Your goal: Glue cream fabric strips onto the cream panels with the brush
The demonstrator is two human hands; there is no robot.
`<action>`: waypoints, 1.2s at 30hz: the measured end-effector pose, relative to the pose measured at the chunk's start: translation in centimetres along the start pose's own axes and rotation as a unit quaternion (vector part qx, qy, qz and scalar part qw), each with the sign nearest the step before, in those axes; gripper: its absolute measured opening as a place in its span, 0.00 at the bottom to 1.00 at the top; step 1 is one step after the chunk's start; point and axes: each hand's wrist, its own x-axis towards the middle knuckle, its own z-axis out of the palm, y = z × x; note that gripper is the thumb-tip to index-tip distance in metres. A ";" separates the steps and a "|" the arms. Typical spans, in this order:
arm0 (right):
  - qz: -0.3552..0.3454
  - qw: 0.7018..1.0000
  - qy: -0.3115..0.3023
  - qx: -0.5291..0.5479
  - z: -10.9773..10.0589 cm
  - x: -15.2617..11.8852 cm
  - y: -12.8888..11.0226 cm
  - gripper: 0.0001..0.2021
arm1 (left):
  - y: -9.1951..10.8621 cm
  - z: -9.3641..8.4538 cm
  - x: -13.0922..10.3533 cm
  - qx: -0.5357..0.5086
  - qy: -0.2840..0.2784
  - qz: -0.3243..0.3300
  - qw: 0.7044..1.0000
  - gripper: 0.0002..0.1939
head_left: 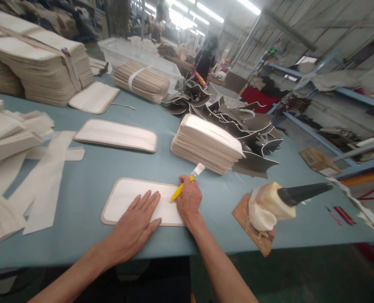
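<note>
Because the long white panel with rounded corners and a tan edge (124, 195) lies flat near the front of the blue-grey tabletop (218, 202), I get a decent view of its left half. Left hand (139, 219) rests palm down on it, fingers extended, thumb out to the side. Right hand (189, 200) is at the panel's right end, curled round a yellow-handled brush with white-caked bristles (177, 193); bristles point away from the panel.

For good work here, I'd want the left palm level, even pressure, no drag on the face, and the bristles well off clean surfaces. Watch them: they sit near the neat block of stacked tan-edged panels (206, 149).

Further out: one loose white panel (116, 135) behind; flat off-white strips (49, 181) to the left; a crusted cream container with a black tapered part (271, 202) on a brown board to the right; dark grey pale-edged pieces (253, 120) behind the stack.

Can't see: the panel's right end and underside, or what the right fingertips touch. Strips run out of frame. Container contents unreadable to me; background person (206, 59) is blurred.
</note>
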 end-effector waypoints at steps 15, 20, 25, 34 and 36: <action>0.006 0.999 0.005 0.036 -0.1 0.0 -0.2 0.16 | 1.9 3.7 9.5 0.108 -0.011 -0.149 0.983 0.32; 0.002 1.000 0.001 0.023 -0.5 0.1 -0.3 0.19 | -1.0 2.2 8.5 0.120 -0.021 -0.154 0.980 0.35; -0.004 1.000 -0.003 0.021 -0.7 0.1 -0.1 0.19 | -4.9 0.1 7.1 0.125 -0.021 -0.178 0.976 0.37; -0.013 0.999 -0.013 0.051 -0.6 -0.1 0.2 0.20 | -6.0 -0.7 6.2 0.065 -0.023 -0.189 0.979 0.35; -0.019 0.996 -0.013 0.087 -0.3 -0.2 0.5 0.18 | -6.1 -0.9 6.2 0.040 -0.021 -0.190 0.981 0.35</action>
